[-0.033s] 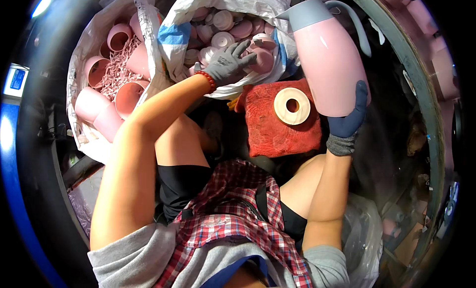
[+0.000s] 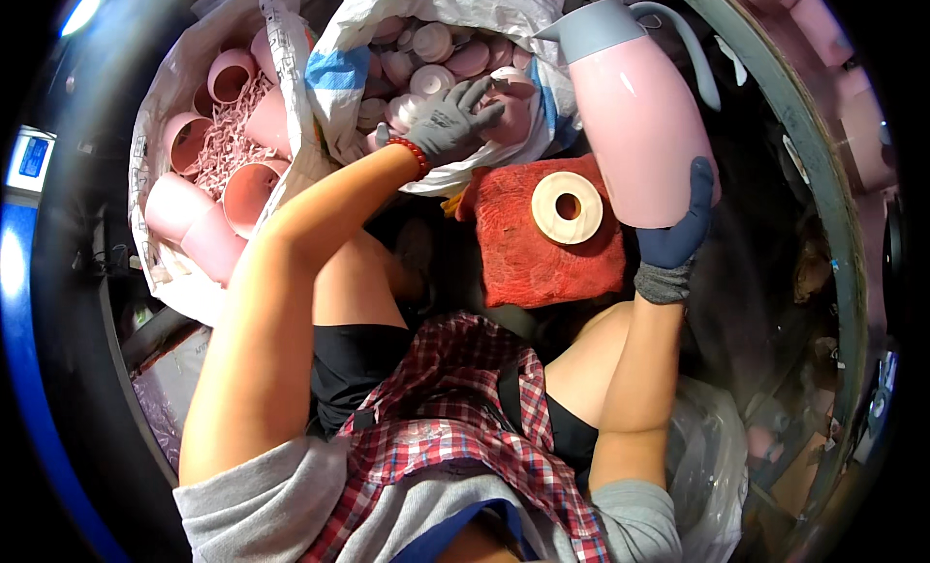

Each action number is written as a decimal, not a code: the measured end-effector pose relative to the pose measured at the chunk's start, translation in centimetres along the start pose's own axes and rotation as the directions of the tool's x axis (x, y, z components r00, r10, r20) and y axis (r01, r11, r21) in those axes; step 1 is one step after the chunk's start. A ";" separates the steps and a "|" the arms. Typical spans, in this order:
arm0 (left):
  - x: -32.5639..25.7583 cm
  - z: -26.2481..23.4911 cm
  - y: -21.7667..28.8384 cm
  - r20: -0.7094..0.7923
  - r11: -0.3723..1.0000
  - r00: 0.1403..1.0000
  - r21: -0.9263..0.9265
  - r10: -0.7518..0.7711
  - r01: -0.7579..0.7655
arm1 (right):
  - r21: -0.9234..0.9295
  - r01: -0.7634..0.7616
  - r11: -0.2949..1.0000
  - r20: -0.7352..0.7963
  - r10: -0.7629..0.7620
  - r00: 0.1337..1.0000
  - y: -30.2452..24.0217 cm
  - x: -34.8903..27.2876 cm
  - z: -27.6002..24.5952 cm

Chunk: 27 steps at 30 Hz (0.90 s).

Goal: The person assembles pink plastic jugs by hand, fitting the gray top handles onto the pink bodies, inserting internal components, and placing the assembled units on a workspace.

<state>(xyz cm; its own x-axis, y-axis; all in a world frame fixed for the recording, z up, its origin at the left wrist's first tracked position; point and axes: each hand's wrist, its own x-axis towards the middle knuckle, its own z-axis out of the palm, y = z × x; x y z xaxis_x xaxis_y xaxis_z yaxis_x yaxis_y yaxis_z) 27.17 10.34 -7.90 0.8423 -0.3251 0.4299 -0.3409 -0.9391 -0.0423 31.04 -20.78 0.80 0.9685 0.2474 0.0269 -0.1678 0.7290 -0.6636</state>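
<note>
My right hand (image 2: 680,229), in a dark blue glove, grips the lower end of a pink vacuum jug (image 2: 639,127). The jug leans, its grey spout end far and its grey handle on the right. In a grey glove, my left hand (image 2: 448,125) reaches over a white bag (image 2: 336,112) of pink and white round plastic parts (image 2: 431,80). Its fingers are spread beside a pink rounded part (image 2: 508,122); whether they touch it I cannot tell. Between my knees, a cream ring-shaped disc (image 2: 549,226) with a central hole lies on a red cloth-covered pad (image 2: 542,277).
At the left stands another white bag (image 2: 145,229) with pink cylindrical shells (image 2: 189,141) and shredded pink filler (image 2: 231,137). A curved grey-green edge (image 2: 841,175) runs along the right side, with more pink pieces beyond it. Clear plastic sheeting (image 2: 712,456) lies by my right elbow.
My left hand has shifted very slightly to the right over the bag. The jug stays in my right hand, and the whole view has moved a touch.
</note>
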 end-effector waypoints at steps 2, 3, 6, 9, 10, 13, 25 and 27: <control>1.8 2.1 0.3 -0.043 0.999 0.999 0.032 0.018 -0.017 | 0.066 -0.026 0.998 -0.010 0.027 1.000 -0.2 0.0 -0.5; 2.5 3.3 0.7 -0.021 0.995 0.999 0.090 -0.039 0.040 | 0.100 -0.044 0.994 -0.012 0.045 0.999 -0.2 0.1 -0.8; 5.7 3.4 2.8 0.225 0.924 0.897 0.133 -0.381 0.359 | 0.209 -0.093 0.974 -0.021 0.099 0.995 -0.3 0.2 -2.3; 4.5 8.5 1.1 0.177 0.823 0.813 0.262 -0.554 0.504 | 0.329 -0.169 0.929 0.010 0.176 0.984 -0.2 0.4 -3.0; 4.6 8.8 1.4 0.088 0.789 0.823 0.356 -0.561 0.500 | 0.364 -0.188 0.912 0.016 0.196 0.980 -0.1 0.5 -3.4; 5.2 7.3 3.1 0.107 0.820 0.855 0.363 -0.508 0.442 | 0.437 -0.221 0.872 0.028 0.233 0.972 -0.4 0.4 -4.6; 1.9 -0.2 -5.2 0.267 0.338 0.740 -0.760 -0.617 0.556 | -0.216 0.027 0.976 -0.013 -0.030 0.999 -0.5 -1.0 0.3; 2.4 -4.8 -1.6 0.433 -0.481 0.684 -0.866 -0.587 0.135 | -0.372 0.058 0.926 -0.035 -0.076 0.996 -1.2 -1.5 -0.5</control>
<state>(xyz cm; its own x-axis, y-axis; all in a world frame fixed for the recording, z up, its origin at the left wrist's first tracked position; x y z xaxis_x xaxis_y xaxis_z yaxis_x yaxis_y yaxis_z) 27.69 11.61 -2.47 0.9571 0.2808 -0.0711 -0.0842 0.5045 0.8593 29.92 -22.34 1.22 0.9844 0.1685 0.0513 -0.0310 0.4523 -0.8913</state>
